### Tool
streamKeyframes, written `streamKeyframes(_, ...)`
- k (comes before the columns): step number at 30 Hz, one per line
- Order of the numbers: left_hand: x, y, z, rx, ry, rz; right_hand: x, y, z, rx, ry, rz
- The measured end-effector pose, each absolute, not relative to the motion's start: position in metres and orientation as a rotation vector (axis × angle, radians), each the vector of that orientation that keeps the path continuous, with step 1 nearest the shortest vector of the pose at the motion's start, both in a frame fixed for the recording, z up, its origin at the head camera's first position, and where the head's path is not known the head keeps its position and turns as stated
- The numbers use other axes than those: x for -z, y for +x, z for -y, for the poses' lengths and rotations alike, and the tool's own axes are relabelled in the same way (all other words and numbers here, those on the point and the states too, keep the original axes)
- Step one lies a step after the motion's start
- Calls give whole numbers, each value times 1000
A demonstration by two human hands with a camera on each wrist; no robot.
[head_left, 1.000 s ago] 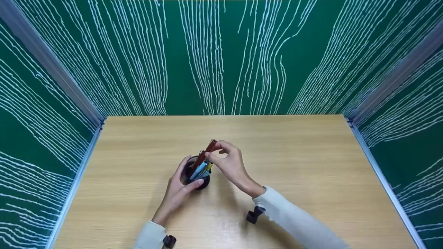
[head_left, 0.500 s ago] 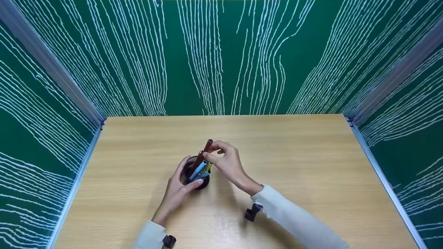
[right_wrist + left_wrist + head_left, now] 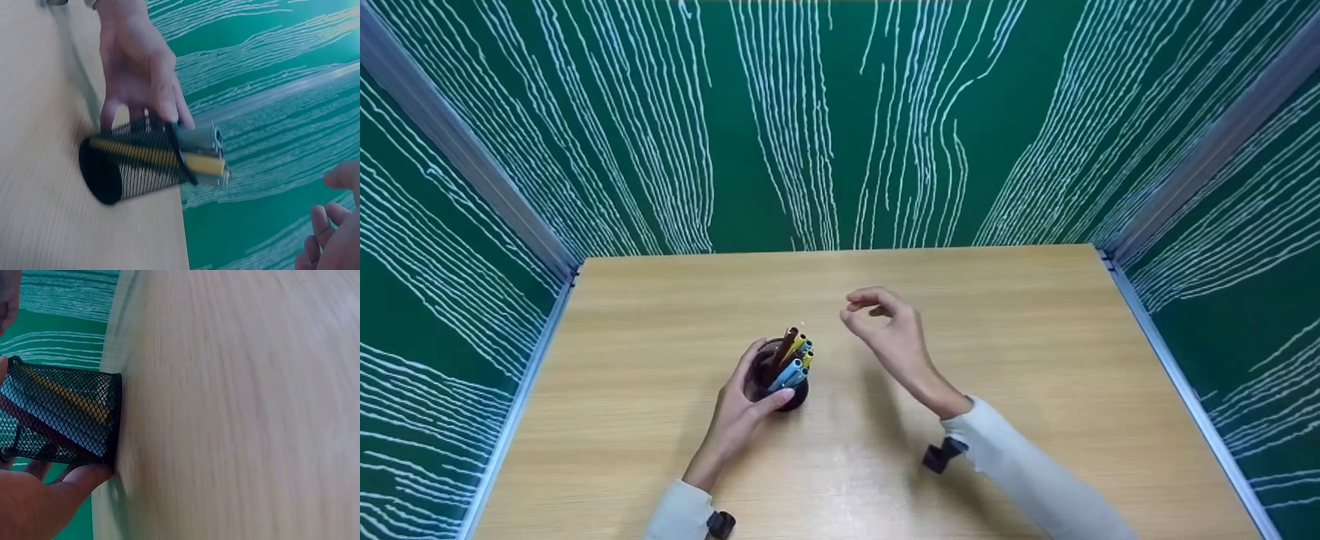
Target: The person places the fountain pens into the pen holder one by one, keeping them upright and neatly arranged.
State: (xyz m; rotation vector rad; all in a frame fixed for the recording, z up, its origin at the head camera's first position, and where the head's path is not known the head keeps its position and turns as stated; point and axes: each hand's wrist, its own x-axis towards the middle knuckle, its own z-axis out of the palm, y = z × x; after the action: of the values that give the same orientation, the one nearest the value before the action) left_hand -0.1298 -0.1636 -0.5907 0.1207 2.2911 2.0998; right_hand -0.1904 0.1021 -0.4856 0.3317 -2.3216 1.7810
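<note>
A black mesh pen holder (image 3: 797,397) stands upright on the wooden table, with my left hand (image 3: 737,405) holding it, thumb on the near side and fingers around the far side. Several markers stand in it: a dark brown one (image 3: 782,349), light blue ones (image 3: 786,373) and yellow ones. Through the mesh (image 3: 62,410) in the left wrist view, their lower ends reach toward the base. To the right of the holder and apart from it, my right hand (image 3: 896,337) hovers above the table, fingers loosely bent and nothing between them.
The light wooden tabletop (image 3: 1035,337) extends around both hands. Green panels with white wavy lines (image 3: 840,120) enclose the back and both sides, joined by grey metal posts (image 3: 1207,135). Small black devices (image 3: 943,454) are strapped at both wrists.
My right hand has let go of the tall red-brown marker, which has dropped down into the holder, and has moved away to the right. My left hand keeps its hold.
</note>
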Motion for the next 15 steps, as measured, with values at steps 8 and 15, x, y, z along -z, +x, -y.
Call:
streamKeyframes(8,587,-126,168,-1950,68,-2423,489,-183,-143,-1753,314,2343)
streamKeyframes(15,576,-126,178,-1827,88,-2494,485,-177,-177,-1713,274,2378)
